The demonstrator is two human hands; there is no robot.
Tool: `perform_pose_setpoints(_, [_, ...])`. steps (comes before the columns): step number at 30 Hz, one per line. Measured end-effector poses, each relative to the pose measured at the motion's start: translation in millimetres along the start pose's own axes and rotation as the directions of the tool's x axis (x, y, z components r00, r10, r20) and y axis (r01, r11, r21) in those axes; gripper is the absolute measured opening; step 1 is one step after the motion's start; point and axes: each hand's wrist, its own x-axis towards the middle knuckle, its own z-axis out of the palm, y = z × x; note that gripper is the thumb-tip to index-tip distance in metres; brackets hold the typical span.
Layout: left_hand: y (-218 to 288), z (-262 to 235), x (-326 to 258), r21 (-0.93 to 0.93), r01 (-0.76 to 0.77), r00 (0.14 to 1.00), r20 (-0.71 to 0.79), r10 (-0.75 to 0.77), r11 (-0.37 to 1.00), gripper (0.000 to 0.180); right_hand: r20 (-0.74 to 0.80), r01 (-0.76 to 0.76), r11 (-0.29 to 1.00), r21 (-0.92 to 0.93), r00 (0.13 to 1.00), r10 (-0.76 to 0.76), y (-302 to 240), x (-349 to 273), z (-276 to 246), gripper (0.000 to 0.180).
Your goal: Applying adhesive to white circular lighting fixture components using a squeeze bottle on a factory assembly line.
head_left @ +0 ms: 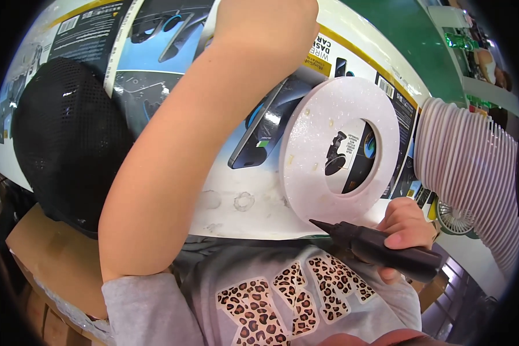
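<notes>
My right hand is wrapped round a small black squeeze bottle with a pointed nozzle, held at the near edge of the table. The nozzle's tip points left, by the near rim of a flat pinkish-white ring with several small pale marks on its face. Through the ring's round hole, the printed sheet beneath shows. My left arm reaches across the table, and my left hand is at the top edge of the view, beyond the ring; its fingers are hidden or cut off.
Printed packaging sheets cover the table. A black mesh cap lies at the left. On the right leans a long stack of white rings, beside a small fan. A cardboard box stands at lower left; another person is at far right.
</notes>
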Motion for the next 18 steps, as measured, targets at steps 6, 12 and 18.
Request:
perform_pose_setpoints(6, [-1.1, -1.7, -5.8, -0.009, -0.064, 0.980, -0.188, 0.062, 0.998, 0.016, 0.025, -0.020, 1.000, -0.011, 0.999, 0.020, -0.3, -1.7, 3.1, 0.038])
perform_pose_setpoints(12, [-3.5, 0.0, -2.9, -0.017, -0.035, 0.999, -0.028, 0.035, 0.999, 0.016, -0.039, 0.030, 1.000, -0.004, 0.999, -0.030, 3.6, -5.2, 7.6, 0.041])
perform_pose_setpoints(18, [-4.7, 0.9, -3.4, -0.027, -0.034, 0.998, -0.044, 0.032, 0.999, 0.017, -0.067, 0.033, 0.999, -0.021, 0.997, -0.034, 2.6, -4.3, 9.4, 0.041])
